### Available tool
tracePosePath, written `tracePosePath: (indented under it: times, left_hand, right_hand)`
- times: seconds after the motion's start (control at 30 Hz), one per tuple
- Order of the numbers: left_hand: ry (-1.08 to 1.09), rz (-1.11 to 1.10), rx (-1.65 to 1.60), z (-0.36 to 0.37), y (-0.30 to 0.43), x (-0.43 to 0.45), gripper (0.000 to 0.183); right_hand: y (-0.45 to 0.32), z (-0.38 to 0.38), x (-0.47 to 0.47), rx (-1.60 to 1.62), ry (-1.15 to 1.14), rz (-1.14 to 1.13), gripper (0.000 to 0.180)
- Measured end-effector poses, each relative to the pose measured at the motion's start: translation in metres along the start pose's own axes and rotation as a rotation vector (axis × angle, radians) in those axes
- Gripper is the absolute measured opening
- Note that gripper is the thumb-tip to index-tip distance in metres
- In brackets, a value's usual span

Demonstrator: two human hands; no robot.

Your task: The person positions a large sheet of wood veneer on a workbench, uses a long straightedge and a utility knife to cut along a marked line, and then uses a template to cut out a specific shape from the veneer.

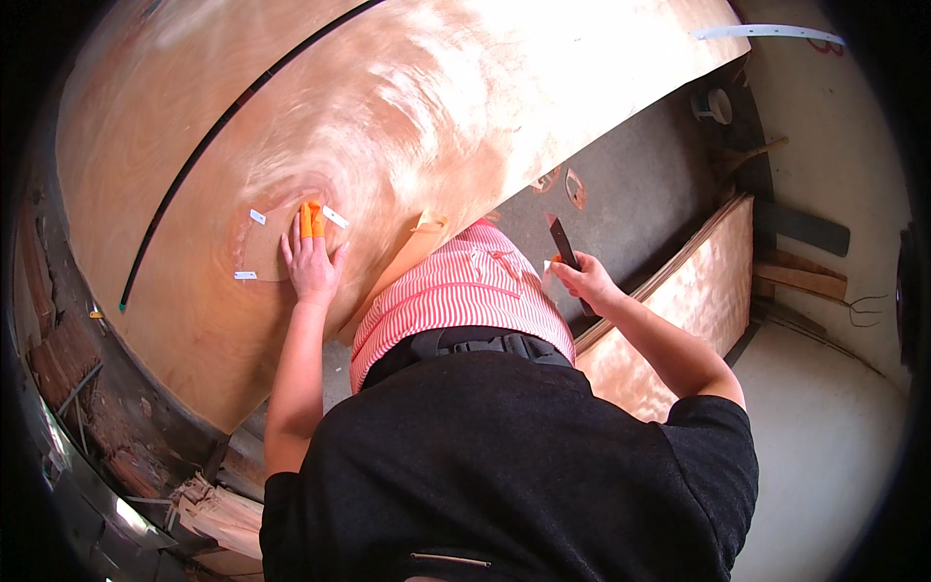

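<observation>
My left hand [313,254], with orange finger cots on two fingers, presses flat on the right part of a brownish patch [265,244] on a large sheet of wood veneer [196,335]. Short white tape pieces [335,217] lie at the patch's edges. My right hand [585,280] is away from the sheet, beside the striped apron [465,284], closed around a dark flat-bladed knife [560,236] that points up and away. A small white scrap [547,276] shows by its fingertips. A long black strip [218,127] curves across the sheet.
A loose veneer strip [396,265] lies at the sheet's near edge. A stack of veneer sheets [684,291] stands to the right. Veneer offcuts [575,189] and a white bucket [716,106] are on the floor. Broken wood pieces [218,513] lie at the lower left.
</observation>
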State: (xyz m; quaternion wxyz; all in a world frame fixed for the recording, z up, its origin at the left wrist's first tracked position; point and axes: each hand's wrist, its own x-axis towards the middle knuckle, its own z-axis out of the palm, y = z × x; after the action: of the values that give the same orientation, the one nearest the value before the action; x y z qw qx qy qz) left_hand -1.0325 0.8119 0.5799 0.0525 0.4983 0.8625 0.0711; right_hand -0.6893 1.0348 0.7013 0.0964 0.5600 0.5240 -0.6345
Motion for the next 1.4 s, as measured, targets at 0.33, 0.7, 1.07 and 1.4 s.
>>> tracePosePath:
  times: [0.33, 0.7, 1.07, 1.4]
  left_hand:
    - [-0.004, 0.004, -0.004, 0.001, 0.002, 0.001, 0.063]
    - [0.0, 0.011, -0.067, 0.002, -0.003, 0.002, 0.069]
    - [0.065, -0.003, -0.204, 0.0, -0.008, -0.002, 0.068]
    - [0.075, -0.024, -0.244, 0.008, -0.011, -0.005, 0.066]
  right_hand:
    - [0.017, -0.012, 0.009, 0.084, -0.183, 0.067, 0.02]
    - [0.035, -0.013, 0.026, -0.035, -0.503, 0.005, 0.013]
    - [0.042, -0.013, 0.021, 0.451, -0.369, 0.001, 0.018]
    - [-0.02, -0.02, 0.074, 0.249, -0.052, -0.172, 0.014]
